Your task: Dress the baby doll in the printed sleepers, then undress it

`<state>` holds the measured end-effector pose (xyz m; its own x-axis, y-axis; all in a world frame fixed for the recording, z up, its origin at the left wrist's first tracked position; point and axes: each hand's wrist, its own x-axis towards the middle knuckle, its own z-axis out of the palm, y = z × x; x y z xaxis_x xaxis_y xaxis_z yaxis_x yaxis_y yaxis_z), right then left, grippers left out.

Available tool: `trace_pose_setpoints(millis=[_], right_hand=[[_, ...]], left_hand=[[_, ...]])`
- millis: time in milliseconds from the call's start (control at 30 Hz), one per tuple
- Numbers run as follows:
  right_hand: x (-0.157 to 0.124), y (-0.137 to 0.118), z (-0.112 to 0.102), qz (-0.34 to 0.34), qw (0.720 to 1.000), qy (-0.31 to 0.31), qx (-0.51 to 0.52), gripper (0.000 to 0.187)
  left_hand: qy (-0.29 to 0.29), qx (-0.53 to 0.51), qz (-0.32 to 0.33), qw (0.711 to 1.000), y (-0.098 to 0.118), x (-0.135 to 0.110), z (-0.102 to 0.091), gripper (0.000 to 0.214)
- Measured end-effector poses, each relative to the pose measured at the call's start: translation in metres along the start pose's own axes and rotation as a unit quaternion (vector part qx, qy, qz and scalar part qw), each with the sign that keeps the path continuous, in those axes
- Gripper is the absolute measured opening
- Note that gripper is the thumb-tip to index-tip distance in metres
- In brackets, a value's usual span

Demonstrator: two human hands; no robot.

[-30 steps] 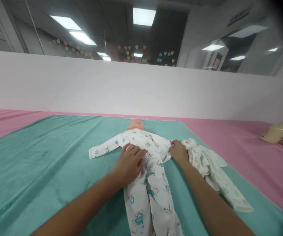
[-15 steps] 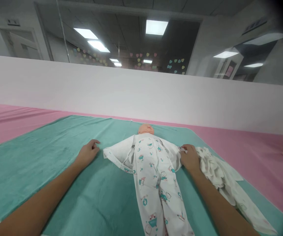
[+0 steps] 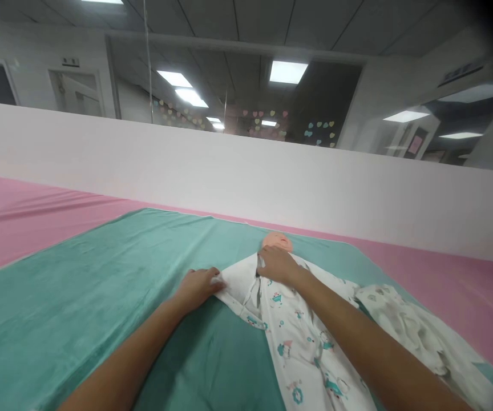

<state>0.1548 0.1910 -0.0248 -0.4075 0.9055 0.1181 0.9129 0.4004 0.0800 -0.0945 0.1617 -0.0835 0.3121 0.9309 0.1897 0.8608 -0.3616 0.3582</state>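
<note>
Now, in the head view, we see both hands on one piece of clothing, a white cloth baby garment printed with small teal and pink figures (image 3: 289, 345). It lies on a smooth, peach-coloured doll (image 3: 285, 242), running towards six o'clock from its head. Our left hand (image 3: 198, 287), at eight o'clock from that head, has just reached the outer corner of the plain white open flap (image 3: 238, 281) and holds it in a narrow pinch. Our right hand (image 3: 279, 265) has come across from the sleeve on the other side; its fingers now curl narrowly on the garment's edge, just under the head. We judge that this leaves the flap steadied from two ends. At four o'clock, a crumpled heap of off-white cloth (image 3: 413, 325) rests on the smooth teal sheet (image 3: 101, 297).
</note>
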Motion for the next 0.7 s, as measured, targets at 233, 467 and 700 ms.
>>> trace_pose_setpoints(millis=[233, 467, 700], right_hand=[[0.043, -0.017, 0.016, -0.041, 0.995, -0.083, -0.038, 0.038], [0.027, -0.003, -0.016, -0.003, 0.996, -0.087, -0.019, 0.040], [0.011, 0.048, -0.071, 0.049, 0.995, -0.071, -0.044, 0.033]], left_hand=[[0.024, -0.129, 0.001, 0.991, -0.003, -0.002, -0.001, 0.021], [0.081, -0.177, -0.020, 0.981, -0.005, 0.003, -0.004, 0.022], [0.156, -0.199, -0.130, 0.959, -0.011, 0.005, -0.002, 0.022]])
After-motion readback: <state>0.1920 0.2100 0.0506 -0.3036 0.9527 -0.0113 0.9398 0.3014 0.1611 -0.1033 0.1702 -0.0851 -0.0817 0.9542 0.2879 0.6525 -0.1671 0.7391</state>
